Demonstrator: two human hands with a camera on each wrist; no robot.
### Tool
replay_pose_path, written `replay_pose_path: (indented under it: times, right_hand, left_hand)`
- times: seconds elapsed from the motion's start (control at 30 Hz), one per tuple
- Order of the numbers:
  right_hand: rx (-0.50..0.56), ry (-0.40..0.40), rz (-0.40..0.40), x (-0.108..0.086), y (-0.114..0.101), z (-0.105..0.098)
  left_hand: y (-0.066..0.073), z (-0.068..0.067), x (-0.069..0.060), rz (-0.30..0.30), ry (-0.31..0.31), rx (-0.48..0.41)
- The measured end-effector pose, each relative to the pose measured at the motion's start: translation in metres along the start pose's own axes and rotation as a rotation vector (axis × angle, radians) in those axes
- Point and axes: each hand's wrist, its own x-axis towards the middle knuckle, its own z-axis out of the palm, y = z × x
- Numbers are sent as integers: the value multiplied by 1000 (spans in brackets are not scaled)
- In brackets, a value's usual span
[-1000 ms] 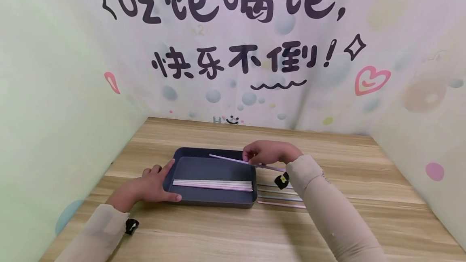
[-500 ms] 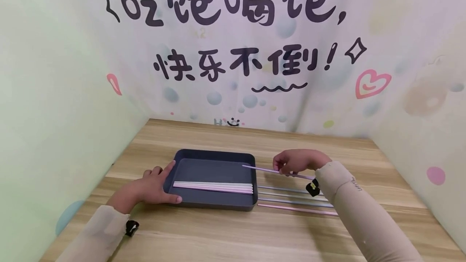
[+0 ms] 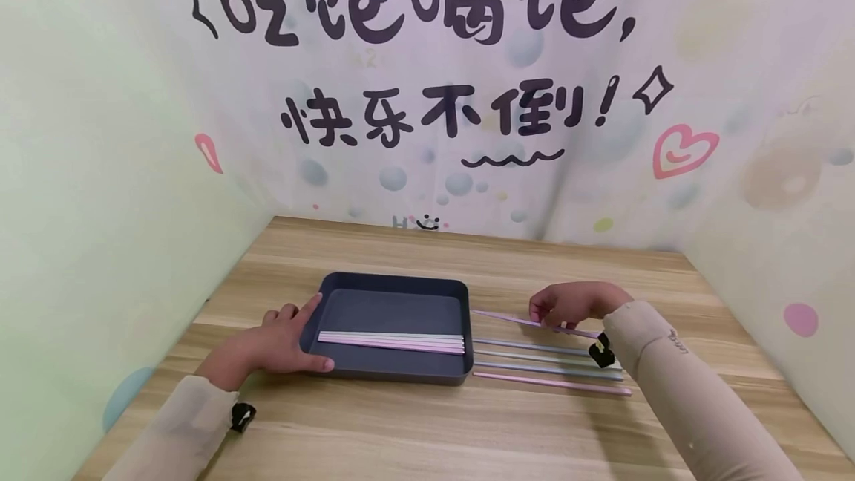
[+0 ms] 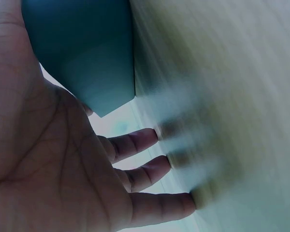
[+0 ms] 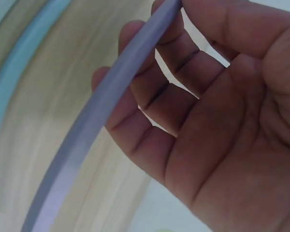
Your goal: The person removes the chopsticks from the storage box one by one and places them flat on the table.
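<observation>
Purple stick point(image 5: 111, 89) and right hand point(image 3: 574, 304) shifted right since a second ago, away from over the dark tray point(image 3: 394, 310); stick now right of centre, pinched in fingers. Four loose sticks point(image 3: 548, 369) lie just below it. Tray, centre, holds pale sticks point(image 3: 390, 342) side by side, lower half. Left hand point(image 3: 277, 344) spread wide against tray's lower-left corner. Wood table point(image 3: 374, 429) underneath; dark lettering point(image 3: 450, 111) up top.

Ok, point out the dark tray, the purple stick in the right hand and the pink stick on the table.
Dark tray point(image 3: 390, 312), head view, on its bare inner floor
Purple stick point(image 5: 98, 107), right wrist view, middle of visible length
Pink stick point(image 3: 552, 384), head view, midway along its length
</observation>
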Motion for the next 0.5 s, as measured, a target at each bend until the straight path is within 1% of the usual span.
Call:
replay_pose_path:
  times: [0.27, 0.5]
  right_hand:
    - [-24, -7, -21, 6, 11, 5]
    - [-56, -39, -73, 9, 16, 8]
  left_hand:
    - [0, 1, 1, 4, 6, 5]
    - [-2, 2, 1, 7, 9, 0]
